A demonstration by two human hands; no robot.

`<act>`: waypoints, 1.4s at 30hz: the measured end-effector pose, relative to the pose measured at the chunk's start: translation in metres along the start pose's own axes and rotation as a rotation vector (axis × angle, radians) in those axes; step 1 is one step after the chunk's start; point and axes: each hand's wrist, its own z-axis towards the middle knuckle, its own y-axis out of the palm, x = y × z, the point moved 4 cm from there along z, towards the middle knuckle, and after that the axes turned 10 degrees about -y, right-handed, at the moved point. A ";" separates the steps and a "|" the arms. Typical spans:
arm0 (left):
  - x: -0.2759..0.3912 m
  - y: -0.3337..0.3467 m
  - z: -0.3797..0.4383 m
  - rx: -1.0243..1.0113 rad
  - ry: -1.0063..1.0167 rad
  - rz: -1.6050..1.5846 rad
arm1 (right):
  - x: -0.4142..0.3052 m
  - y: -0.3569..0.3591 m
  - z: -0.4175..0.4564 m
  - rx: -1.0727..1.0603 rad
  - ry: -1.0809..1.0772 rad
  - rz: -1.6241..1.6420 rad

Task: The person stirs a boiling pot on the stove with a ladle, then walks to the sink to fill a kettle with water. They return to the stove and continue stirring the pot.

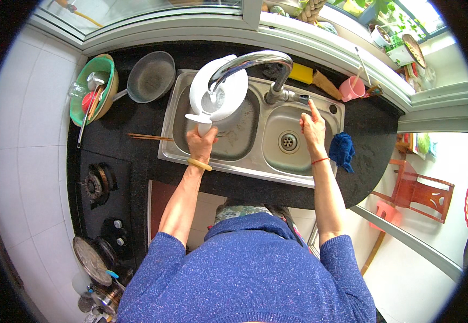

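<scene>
My left hand grips the handle of a white electric kettle or jug, which is held over the left basin of a steel double sink. The spout of the curved chrome faucet hangs over the vessel's opening, where water seems to run in. My right hand is raised above the right basin, its index finger pointing at the end of the faucet's lever and apparently touching it. The thumb and other fingers are partly curled, and nothing is held in that hand.
A blue cloth lies right of the sink. Behind it stand a pink cup and a yellow sponge. Leftward are a frying pan, chopsticks, a green basin of utensils and a gas burner.
</scene>
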 end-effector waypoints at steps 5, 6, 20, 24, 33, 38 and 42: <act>0.003 0.002 -0.002 -0.002 0.009 -0.002 | 0.001 -0.001 0.000 0.003 -0.009 -0.022; 0.004 0.002 -0.002 0.002 0.014 -0.003 | 0.001 -0.001 0.001 0.000 -0.009 -0.021; 0.000 -0.001 0.001 0.014 0.061 0.050 | -0.004 -0.003 0.004 0.012 0.013 -0.023; -0.001 0.000 0.001 0.027 0.045 0.055 | -0.004 -0.003 0.003 0.010 0.012 -0.012; -0.007 -0.004 0.005 0.006 0.069 0.068 | -0.017 0.000 0.001 0.022 -0.021 -0.098; 0.001 0.001 0.000 0.047 0.083 0.012 | -0.017 0.001 0.002 0.034 -0.017 -0.095; -0.002 -0.002 0.001 0.008 0.047 0.056 | -0.016 0.001 0.003 0.043 -0.006 -0.087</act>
